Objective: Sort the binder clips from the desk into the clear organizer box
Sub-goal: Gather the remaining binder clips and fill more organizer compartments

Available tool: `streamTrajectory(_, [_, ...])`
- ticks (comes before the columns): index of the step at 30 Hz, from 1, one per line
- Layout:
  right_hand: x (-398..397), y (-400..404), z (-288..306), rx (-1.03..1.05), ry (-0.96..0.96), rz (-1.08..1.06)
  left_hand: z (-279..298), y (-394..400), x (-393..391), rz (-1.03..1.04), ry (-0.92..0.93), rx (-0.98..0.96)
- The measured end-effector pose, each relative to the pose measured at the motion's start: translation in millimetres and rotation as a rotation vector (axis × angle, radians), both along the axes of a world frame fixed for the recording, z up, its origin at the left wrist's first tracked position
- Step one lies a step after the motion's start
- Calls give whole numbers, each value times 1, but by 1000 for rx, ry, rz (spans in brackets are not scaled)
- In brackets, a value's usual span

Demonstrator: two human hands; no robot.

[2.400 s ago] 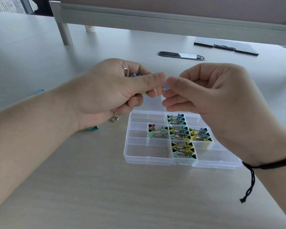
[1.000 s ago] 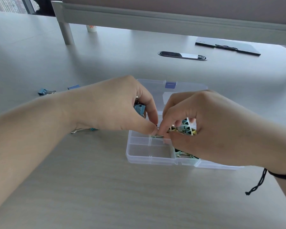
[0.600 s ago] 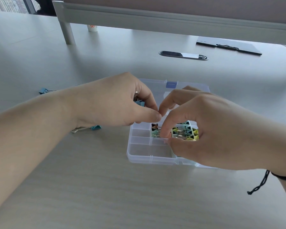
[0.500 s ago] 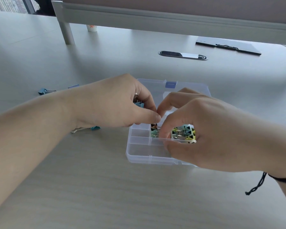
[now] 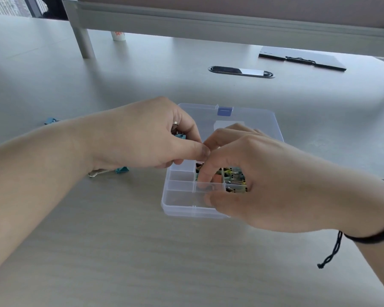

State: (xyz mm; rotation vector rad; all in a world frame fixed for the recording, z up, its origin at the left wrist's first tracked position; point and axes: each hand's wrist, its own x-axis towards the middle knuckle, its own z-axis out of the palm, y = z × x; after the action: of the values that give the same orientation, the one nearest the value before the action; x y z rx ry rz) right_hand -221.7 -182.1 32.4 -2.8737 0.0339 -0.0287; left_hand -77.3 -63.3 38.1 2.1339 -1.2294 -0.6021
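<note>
The clear organizer box (image 5: 172,203) lies open on the desk, its lid (image 5: 248,120) folded back with a blue latch. Several coloured binder clips (image 5: 235,177) fill its middle compartments; the left compartments hold nothing. My left hand (image 5: 142,140) hovers at the box's far-left corner and grips blue binder clips (image 5: 179,136) in its curled fingers. My right hand (image 5: 264,180) covers the box's right half, its index finger dipped into a middle compartment and its thumb in the one in front. What its fingertips hold is hidden.
A teal binder clip (image 5: 122,170) with silver handles lies on the desk under my left wrist, and a blue binder clip (image 5: 51,120) lies further left. At the back are a cable grommet (image 5: 241,72), a clipboard (image 5: 302,59), a white cup (image 5: 118,36) and a partition leg (image 5: 82,38).
Both hands came down from above the box to its compartments. My right index finger went into a middle compartment and has stayed there for the last half second.
</note>
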Motion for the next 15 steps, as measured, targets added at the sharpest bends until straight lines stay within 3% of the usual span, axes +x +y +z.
streamTrajectory(5, [-1,6,8,87,86,-55,1,0,1,-28,36,3])
streamTrajectory(11, [0,18,5,-131,-18,-30,-1,0,2,-31,43,16])
streamTrajectory(15, [-3,21,7,-97,-14,-77,0,1,3,-44,5,36])
